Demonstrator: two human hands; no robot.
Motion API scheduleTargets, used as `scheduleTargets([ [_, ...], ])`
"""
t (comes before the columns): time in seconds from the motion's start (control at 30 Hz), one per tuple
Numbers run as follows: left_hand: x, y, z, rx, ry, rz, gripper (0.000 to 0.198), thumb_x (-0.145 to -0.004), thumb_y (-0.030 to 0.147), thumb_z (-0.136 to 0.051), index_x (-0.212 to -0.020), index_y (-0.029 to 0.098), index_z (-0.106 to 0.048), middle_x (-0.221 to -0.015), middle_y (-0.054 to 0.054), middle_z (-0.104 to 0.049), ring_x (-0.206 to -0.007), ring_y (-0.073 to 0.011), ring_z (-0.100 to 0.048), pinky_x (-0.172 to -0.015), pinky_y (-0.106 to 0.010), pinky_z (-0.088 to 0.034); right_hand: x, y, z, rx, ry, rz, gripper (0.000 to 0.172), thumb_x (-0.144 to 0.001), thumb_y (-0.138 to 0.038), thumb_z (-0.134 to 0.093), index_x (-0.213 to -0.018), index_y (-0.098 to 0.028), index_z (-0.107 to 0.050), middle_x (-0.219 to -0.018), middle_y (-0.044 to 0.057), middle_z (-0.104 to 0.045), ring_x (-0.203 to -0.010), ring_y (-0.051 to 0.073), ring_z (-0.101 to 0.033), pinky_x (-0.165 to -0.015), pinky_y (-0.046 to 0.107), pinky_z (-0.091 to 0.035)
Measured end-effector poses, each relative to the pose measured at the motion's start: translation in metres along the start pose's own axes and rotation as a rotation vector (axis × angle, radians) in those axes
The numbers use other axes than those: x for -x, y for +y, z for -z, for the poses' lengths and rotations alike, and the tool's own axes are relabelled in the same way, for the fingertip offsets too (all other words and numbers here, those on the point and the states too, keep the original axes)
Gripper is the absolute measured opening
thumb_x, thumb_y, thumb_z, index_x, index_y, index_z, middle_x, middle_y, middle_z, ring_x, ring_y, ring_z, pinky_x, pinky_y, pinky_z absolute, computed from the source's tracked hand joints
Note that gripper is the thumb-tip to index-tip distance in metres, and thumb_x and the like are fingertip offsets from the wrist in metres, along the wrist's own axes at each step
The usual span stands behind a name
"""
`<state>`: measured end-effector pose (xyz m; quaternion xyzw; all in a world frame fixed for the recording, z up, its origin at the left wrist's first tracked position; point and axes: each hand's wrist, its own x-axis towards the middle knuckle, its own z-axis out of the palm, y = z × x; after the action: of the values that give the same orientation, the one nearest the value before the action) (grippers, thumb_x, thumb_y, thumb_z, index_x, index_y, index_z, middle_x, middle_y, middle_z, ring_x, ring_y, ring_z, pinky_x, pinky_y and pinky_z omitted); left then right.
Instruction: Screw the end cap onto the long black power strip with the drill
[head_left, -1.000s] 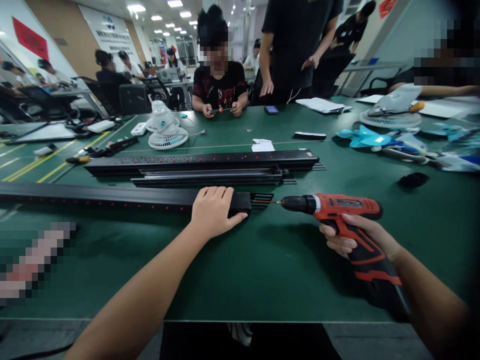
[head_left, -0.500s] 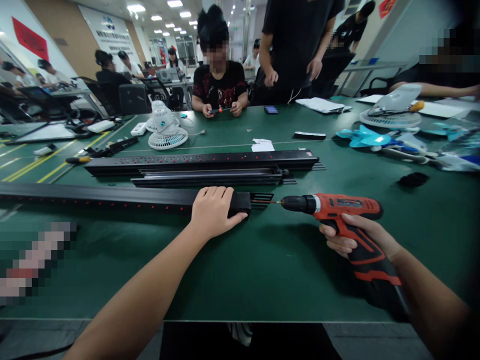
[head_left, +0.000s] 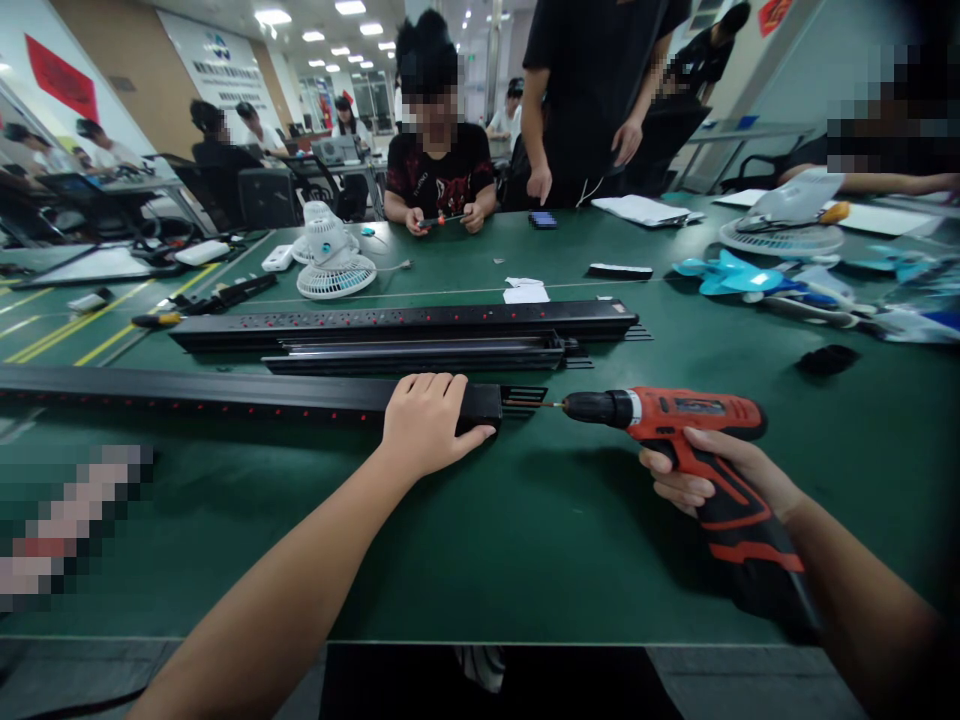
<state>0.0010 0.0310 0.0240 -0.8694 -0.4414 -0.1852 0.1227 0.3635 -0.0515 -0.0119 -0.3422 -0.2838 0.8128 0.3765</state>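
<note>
Long black bar with red dots [head_left: 225, 388] lies across green desk [head_left: 480, 560]. Left hand [head_left: 424, 425] grips it near right end, fingers together over top, thumb out. Right hand [head_left: 754, 465] wrapped round red-and-black power drill [head_left: 697, 406], bit toward that end; contact unclear. Behind: slim black rail [head_left: 420, 355], second black red-dotted bar [head_left: 405, 318], white plastic fan [head_left: 330, 260]. Right: crumpled black item [head_left: 827, 360], light-blue plastic pieces [head_left: 731, 273].

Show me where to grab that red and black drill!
Probably best by the handle of the drill, coming from the near right, where the right hand holds it. The handle slants down toward that side, and the thin bit points left, away from those fingers.
</note>
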Motion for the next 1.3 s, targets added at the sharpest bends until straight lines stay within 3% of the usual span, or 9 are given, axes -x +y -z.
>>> scheduleTargets([
  [0.57, -0.0005, 0.0, 0.0002, -0.007, -0.004, -0.003, 0.058, -0.085, 0.065, -0.054, -0.117, 0.016, -0.059, -0.107, -0.013, -0.068, -0.101, -0.0312, -0.061, -0.092, -0.045, -0.041, 0.0005, -0.0036, -0.0026, -0.026, -0.059, -0.033, 0.038, -0.087, -0.047, -0.061, -0.086, -0.01, -0.071, -0.053, -0.001, -0.045, -0.05, 0.012, -0.043, -0.051, 0.022, -0.048],
  [0.8, -0.0003, -0.0002, -0.0007, -0.018, 0.013, -0.005, 0.057, -0.084, 0.065, -0.055, -0.115, 0.018, -0.059, -0.105, -0.011, -0.068, -0.1, -0.0305, -0.061, -0.092, -0.044, -0.041, 0.0026, -0.0019, 0.0006, -0.034, 0.045, -0.013, 0.032, -0.081, -0.044, -0.069, -0.087, -0.013, -0.071, -0.075, 0.006, -0.06, -0.059, 0.012, -0.053, -0.056, 0.021, -0.056],
  [1.0, -0.0001, -0.0006, -0.0018, -0.024, 0.021, -0.007, 0.056, -0.084, 0.065, -0.055, -0.115, 0.018, -0.059, -0.105, -0.011, -0.068, -0.099, -0.0302, -0.061, -0.092, -0.044, -0.041, 0.0019, -0.0016, 0.0068, -0.072, 0.021, -0.037, 0.034, -0.083, -0.045, -0.066, -0.088, -0.012, -0.071, -0.07, 0.005, -0.055, -0.061, 0.013, -0.051, -0.057, 0.019, -0.054],
  [1.3, -0.0001, -0.0006, -0.0018, -0.013, 0.017, -0.009, 0.057, -0.084, 0.065, -0.056, -0.115, 0.017, -0.06, -0.105, -0.012, -0.068, -0.099, -0.0308, -0.061, -0.091, -0.045, -0.042, 0.0011, -0.0045, -0.0013, -0.002, -0.015, -0.033, 0.039, -0.083, -0.049, -0.066, -0.085, -0.011, -0.071, -0.061, 0.004, -0.057, -0.051, 0.011, -0.049, -0.05, 0.019, -0.051],
])
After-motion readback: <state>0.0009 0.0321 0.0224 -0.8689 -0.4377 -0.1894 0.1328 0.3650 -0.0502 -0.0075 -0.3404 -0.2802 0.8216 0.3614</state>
